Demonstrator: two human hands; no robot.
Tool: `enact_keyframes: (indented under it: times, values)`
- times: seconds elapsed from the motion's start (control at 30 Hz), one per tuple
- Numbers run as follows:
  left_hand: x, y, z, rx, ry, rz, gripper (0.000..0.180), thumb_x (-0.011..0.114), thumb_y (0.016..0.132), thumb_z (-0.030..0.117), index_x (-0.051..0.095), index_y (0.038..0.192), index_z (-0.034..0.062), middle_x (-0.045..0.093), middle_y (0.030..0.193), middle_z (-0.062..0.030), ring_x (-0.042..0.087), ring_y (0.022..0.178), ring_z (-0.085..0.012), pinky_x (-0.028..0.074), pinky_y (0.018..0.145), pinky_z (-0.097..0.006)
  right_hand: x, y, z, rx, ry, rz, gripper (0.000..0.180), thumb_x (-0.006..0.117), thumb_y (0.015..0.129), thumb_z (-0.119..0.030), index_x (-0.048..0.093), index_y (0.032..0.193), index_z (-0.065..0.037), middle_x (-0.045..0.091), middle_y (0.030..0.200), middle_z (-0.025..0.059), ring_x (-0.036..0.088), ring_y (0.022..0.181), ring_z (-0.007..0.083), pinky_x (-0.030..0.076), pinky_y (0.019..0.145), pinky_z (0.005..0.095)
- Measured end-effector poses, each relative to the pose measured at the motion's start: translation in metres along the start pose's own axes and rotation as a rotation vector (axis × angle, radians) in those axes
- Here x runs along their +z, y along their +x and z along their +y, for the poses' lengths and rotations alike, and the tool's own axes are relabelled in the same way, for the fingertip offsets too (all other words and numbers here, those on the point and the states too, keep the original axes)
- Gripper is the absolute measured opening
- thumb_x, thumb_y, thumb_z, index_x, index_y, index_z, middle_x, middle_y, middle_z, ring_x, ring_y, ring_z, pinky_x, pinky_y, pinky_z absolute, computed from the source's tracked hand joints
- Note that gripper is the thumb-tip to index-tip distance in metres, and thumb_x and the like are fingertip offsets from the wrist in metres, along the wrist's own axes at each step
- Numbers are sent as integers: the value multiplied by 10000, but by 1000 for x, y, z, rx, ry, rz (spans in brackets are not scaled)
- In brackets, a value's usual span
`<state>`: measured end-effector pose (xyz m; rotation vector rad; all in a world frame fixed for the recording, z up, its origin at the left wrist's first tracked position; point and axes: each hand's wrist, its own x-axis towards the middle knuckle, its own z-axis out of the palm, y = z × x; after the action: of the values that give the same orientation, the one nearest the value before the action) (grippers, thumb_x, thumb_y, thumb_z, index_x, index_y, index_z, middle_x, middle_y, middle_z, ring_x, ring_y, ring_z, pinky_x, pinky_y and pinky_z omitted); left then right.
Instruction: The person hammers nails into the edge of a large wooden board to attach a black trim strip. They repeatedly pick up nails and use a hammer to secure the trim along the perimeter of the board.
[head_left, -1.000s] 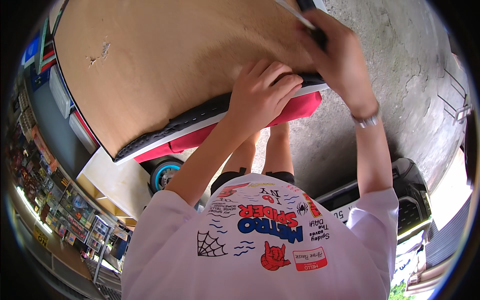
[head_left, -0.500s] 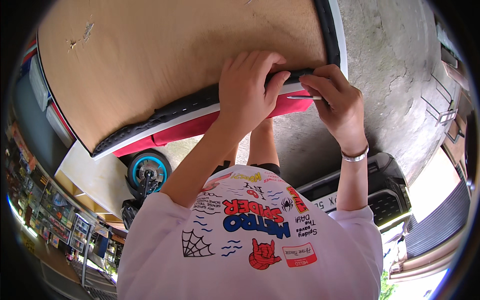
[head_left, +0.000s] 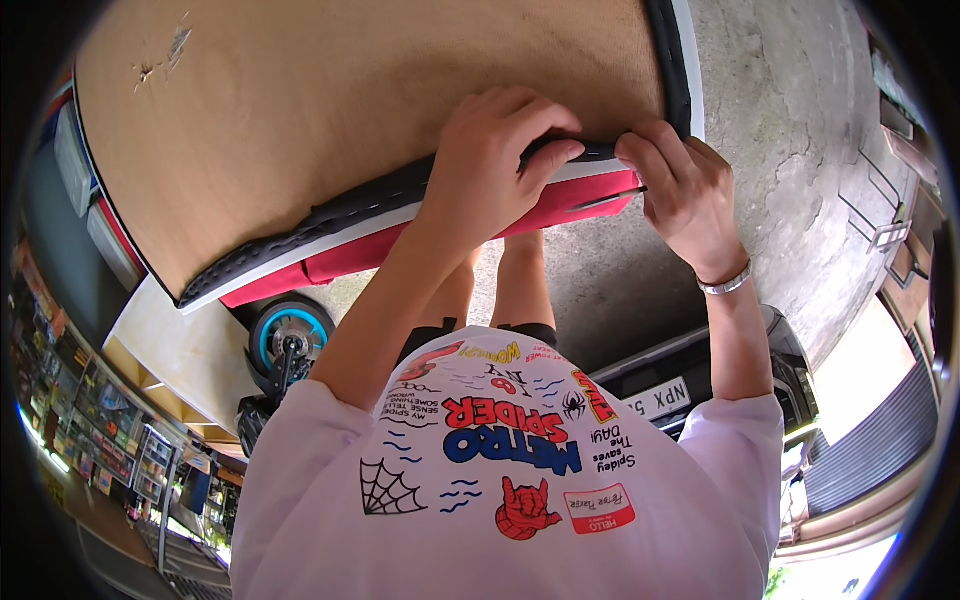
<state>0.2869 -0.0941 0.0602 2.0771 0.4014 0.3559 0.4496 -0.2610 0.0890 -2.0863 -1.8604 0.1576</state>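
Observation:
A large plywood panel (head_left: 330,110) lies bottom up in front of me, with black fabric (head_left: 375,198) folded over its near edge and fastened down by a row of staples. Below the fabric runs a white layer (head_left: 345,225), then red covering (head_left: 365,252). My left hand (head_left: 490,160) is curled over this edge, its thumb and fingers closed on the black fabric. Close beside it, at the panel's near right corner, my right hand (head_left: 690,195) has its fingertips against the edging. A thin pointed metal tool (head_left: 605,200) juts leftward from that closed hand; its handle is hidden.
Concrete floor (head_left: 780,150) stretches to the right. A dark vehicle bumper (head_left: 790,370) with a plate is behind me on the right. At left stand a blue-rimmed wheel (head_left: 290,338) and a pale wooden board (head_left: 170,345). Stocked shelves (head_left: 105,420) line the far left.
My right hand has shifted slightly right, toward the panel's corner, with the tool still in it. The left hand has moved slightly but stays on the edge.

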Motion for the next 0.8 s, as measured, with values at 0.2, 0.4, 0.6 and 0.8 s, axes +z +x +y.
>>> enact_keyframes:
  times: [0.2, 0.4, 0.6, 0.8]
  values:
    - [5, 3, 7, 25, 148, 31, 138, 808, 826, 183, 757, 946, 139, 649, 854, -39, 620, 808, -266, 453, 737, -386, 20, -8, -9, 131, 45, 137, 240, 691, 793, -59, 657, 1023, -116, 656, 992, -2, 619, 669, 172, 498, 605, 301]
    - [11, 6, 14, 20, 190, 45, 85, 782, 839, 187, 768, 919, 164, 635, 846, -24, 609, 846, -258, 428, 777, -398, 26, -12, -12, 163, 42, 205, 222, 700, 806, -49, 653, 1016, -104, 649, 966, 10, 612, 673, 197, 501, 615, 320]
    - [12, 7, 12, -15, 228, -9, 93, 807, 811, 206, 760, 883, 171, 628, 843, -4, 602, 845, -243, 412, 763, -393, -2, 2, -12, 89, -3, -9, 182, 674, 831, -60, 637, 1008, -74, 641, 973, 38, 637, 651, 230, 530, 620, 339]
    - [7, 7, 1, -45, -35, -12, 141, 841, 777, 215, 763, 871, 144, 622, 772, -25, 615, 795, -254, 426, 708, -392, -6, 12, 5, 19, 40, -115, 162, 671, 841, -92, 611, 990, -69, 620, 958, 54, 635, 637, 230, 537, 616, 321]
